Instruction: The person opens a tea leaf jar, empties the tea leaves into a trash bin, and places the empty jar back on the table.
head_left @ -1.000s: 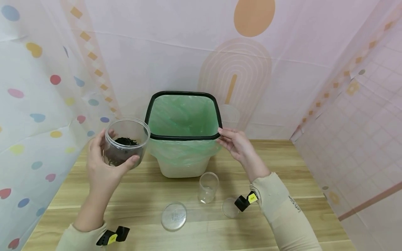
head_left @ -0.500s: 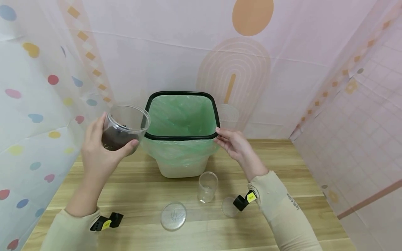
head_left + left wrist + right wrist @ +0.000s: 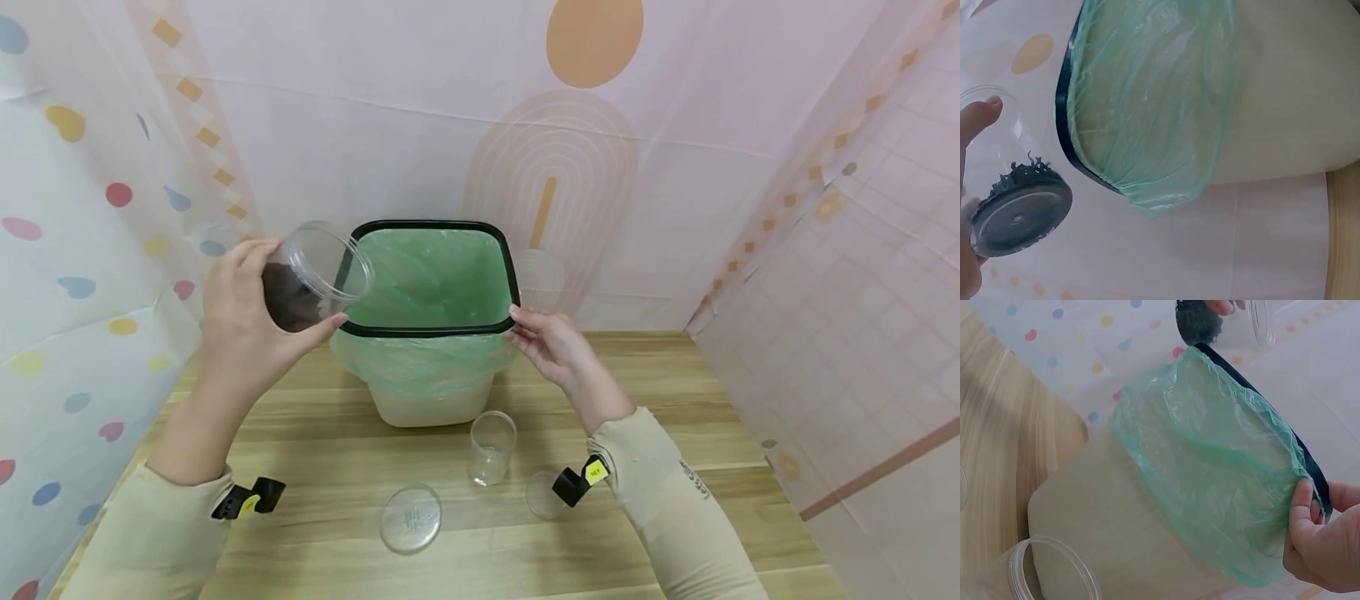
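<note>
My left hand [image 3: 247, 321] grips a clear plastic jar [image 3: 318, 265] by its side, up at the left rim of the trash can. The jar is tilted, its mouth toward the can's opening. Dark, shredded dry bits like loose tea leaves [image 3: 1025, 172] lie at its bottom. The trash can [image 3: 431, 404] is whitish, with a black rim [image 3: 427, 332] and a green plastic bag [image 3: 442, 267] lining it and folded over outside. My right hand [image 3: 558, 350] pinches the rim's front right corner between thumb and fingers [image 3: 1302, 503].
A clear empty cup [image 3: 492, 448] stands on the wooden table [image 3: 315, 517] in front of the can. Two clear round lids lie nearby, one lid [image 3: 411, 518] at the front and another lid [image 3: 545, 495] by the right wrist. Printed curtains [image 3: 360, 142] enclose the table.
My left hand has raised the jar and tipped it from near upright toward the can's opening. The right hand has kept its pinch on the rim.
</note>
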Available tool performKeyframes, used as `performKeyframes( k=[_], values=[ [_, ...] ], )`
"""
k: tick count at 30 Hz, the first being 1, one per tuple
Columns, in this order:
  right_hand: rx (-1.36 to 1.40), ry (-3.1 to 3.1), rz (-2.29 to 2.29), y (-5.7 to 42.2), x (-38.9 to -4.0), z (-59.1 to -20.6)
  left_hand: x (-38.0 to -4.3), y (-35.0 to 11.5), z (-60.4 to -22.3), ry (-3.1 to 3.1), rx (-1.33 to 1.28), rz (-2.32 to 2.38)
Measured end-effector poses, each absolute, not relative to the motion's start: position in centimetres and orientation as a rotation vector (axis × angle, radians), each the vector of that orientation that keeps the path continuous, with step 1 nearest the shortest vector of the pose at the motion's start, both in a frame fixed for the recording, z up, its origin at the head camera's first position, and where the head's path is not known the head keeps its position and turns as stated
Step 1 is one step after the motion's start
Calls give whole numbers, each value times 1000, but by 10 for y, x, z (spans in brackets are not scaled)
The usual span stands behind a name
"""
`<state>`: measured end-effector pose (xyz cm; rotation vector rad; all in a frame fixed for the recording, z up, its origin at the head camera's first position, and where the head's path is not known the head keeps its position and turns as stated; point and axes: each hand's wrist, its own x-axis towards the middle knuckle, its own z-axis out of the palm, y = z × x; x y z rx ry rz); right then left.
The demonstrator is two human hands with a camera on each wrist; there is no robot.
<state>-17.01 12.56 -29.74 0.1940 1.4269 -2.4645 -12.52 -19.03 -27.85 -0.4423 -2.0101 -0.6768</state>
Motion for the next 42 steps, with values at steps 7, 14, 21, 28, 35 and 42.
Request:
performKeyframes(
  k=[7,14,21,28,35,42],
  values=[
    [180,1437,-2454,123,-168,-297,-135,-188,-276,-1982,-543,-543],
    [180,1425,-2446,122,-166,-296,-144,-185,-272,-1952,-712,-430],
    [189,1427,-2450,121,-166,-297,-149,-180,-269,-1947,-762,-251],
    [182,1429,-2456,119,-164,-297,-151,-178,-269,-1941,-795,-133],
    [180,1406,-2465,118,-163,-298,-154,-177,-269,-1958,-860,-10],
    [153,1417,-2456,120,-162,-296,-156,-173,-268,-1957,-928,96]
  ],
)
